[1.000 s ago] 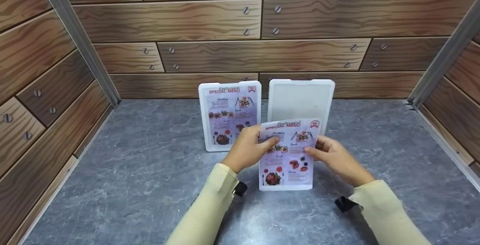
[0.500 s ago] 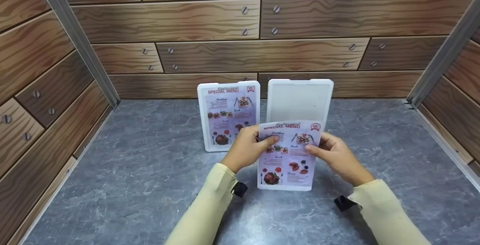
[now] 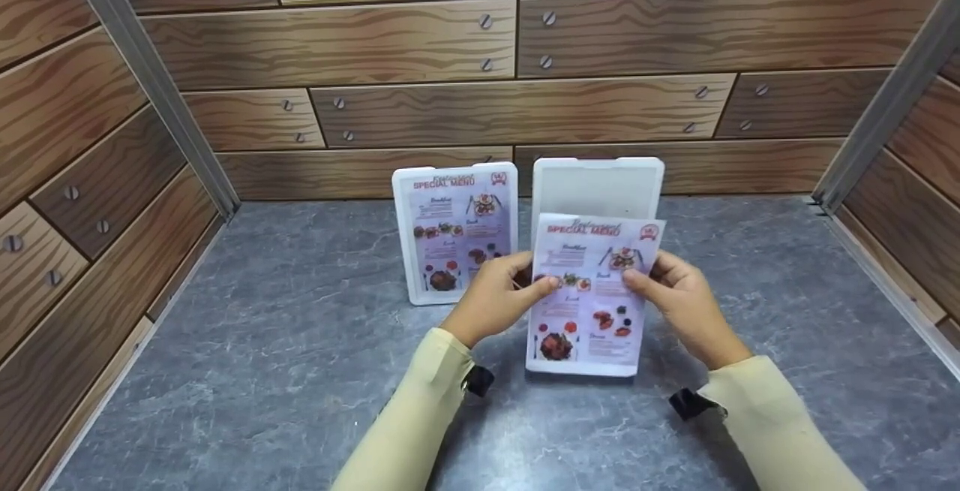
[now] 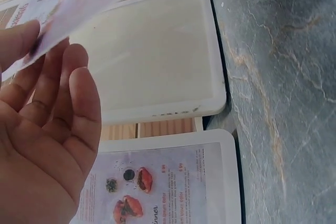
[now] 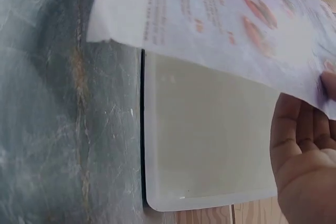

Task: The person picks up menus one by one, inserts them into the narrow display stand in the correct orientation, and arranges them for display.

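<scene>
A printed menu sheet (image 3: 592,311) is held upright between both hands, in front of a white-framed stand (image 3: 598,183) with a blank panel. My left hand (image 3: 499,292) pinches the sheet's left edge, thumb on the printed face and fingers behind. On the opposite edge my right hand (image 3: 686,299) pinches it the same way. In the left wrist view the blank panel (image 4: 147,51) stands behind the paper, apart from it. A loose lower corner of the sheet (image 5: 121,9) shows in the right wrist view. The sheet hides the stand's lower part in the head view.
Left of the blank stand, a second white-framed stand (image 3: 427,236) holds a matching menu. Both stand upright on a grey marbled tabletop (image 3: 300,341). Wood-plank-patterned walls (image 3: 420,40) close off the back and sides, with metal strips (image 3: 142,78) in the corners.
Both hands have carried the menu sheet slightly up and to the right, so it covers more of the blank stand. The grips stay on both edges, and the stands have not moved.
</scene>
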`<state>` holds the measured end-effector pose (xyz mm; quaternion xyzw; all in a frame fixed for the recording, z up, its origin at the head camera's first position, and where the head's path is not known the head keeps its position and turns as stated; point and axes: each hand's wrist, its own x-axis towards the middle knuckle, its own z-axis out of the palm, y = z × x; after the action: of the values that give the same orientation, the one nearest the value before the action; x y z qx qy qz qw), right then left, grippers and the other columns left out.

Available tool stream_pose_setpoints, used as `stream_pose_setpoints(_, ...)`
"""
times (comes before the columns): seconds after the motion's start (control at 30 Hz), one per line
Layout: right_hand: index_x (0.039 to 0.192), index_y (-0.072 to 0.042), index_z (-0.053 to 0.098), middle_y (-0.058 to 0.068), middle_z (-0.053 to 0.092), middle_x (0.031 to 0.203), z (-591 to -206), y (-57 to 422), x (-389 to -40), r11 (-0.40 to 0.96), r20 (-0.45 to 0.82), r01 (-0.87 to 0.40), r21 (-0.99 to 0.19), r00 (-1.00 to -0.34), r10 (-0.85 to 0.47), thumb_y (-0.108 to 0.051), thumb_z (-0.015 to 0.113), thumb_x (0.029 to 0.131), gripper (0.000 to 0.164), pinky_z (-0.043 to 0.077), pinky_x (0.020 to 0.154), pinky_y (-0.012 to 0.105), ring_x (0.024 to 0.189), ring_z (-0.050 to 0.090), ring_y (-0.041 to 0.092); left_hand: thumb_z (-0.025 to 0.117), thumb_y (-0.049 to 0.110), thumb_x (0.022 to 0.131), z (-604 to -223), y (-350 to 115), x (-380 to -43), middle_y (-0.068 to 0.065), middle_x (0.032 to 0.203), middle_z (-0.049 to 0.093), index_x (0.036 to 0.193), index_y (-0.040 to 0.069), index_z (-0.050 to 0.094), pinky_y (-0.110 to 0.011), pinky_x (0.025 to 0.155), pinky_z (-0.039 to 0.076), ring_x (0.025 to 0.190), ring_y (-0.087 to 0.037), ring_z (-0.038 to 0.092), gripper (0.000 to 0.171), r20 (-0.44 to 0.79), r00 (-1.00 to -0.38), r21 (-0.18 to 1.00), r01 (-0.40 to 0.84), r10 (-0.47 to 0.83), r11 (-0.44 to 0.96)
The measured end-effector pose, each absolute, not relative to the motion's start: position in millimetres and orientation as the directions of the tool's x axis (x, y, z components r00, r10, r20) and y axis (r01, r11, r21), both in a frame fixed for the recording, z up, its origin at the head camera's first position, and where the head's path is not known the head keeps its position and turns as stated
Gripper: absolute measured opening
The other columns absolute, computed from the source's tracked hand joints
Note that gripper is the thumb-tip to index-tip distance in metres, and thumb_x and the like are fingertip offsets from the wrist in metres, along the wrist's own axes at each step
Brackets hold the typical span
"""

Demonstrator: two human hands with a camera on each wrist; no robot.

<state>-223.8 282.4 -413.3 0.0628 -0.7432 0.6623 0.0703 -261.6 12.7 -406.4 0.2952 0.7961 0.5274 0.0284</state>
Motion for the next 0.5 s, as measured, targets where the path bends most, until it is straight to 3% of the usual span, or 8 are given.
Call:
stream_pose_setpoints(0.1, 0.127, 0.005, 0.061, 0.0, 0.075, 0.099, -411.0, 281.6, -224.1, 0.087, 0.18, -0.176, -0.981, -0.983, 0.036, -0.009, 0.068, 0.1, 0.031, 0.059, 0.084, 0.027, 0.088, 0.072, 0.015, 0.069, 0.034, 0.101, -407.3, 12.1, -261.0, 0.006, 0.086, 0.069, 0.117, 0.017, 0.073, -0.024, 0.064, 0.046, 0.07, -0.007, 0.056, 0.024, 0.24, -0.817, 0.851, 0.437, 0.524, 0.291)
stream_pose_setpoints(0.3, 0.13, 0.007, 0.057, 0.0, 0.076, 0.1, -407.9, 279.9, -223.6, 0.023, 0.174, -0.173, -0.985, -0.983, 0.053, -0.008, 0.065, 0.102, 0.033, 0.061, 0.081, 0.029, 0.088, 0.074, 0.016, 0.069, 0.029, 0.1, -409.2, 13.2, -260.9, 0.007, 0.098, 0.076, 0.126, 0.016, 0.073, -0.026, 0.073, 0.057, 0.079, -0.008, 0.07, 0.029, 0.203, -0.812, 0.879, 0.397, 0.547, 0.264)
stream_pose_setpoints(0.5, 0.121, 0.008, 0.061, 0.002, 0.077, 0.097, -407.2, 277.7, -221.1, 0.012, 0.201, -0.201, -0.98, -0.978, 0.054, -0.004, 0.066, 0.1, 0.024, 0.061, 0.08, 0.029, 0.086, 0.075, 0.016, 0.071, 0.022, 0.099, -410.7, 14.5, -264.4, 0.001, 0.092, 0.076, 0.116, 0.01, 0.076, -0.026, 0.066, 0.056, 0.074, -0.011, 0.069, 0.021, 0.255, -0.844, 0.893, 0.393, 0.471, 0.22)
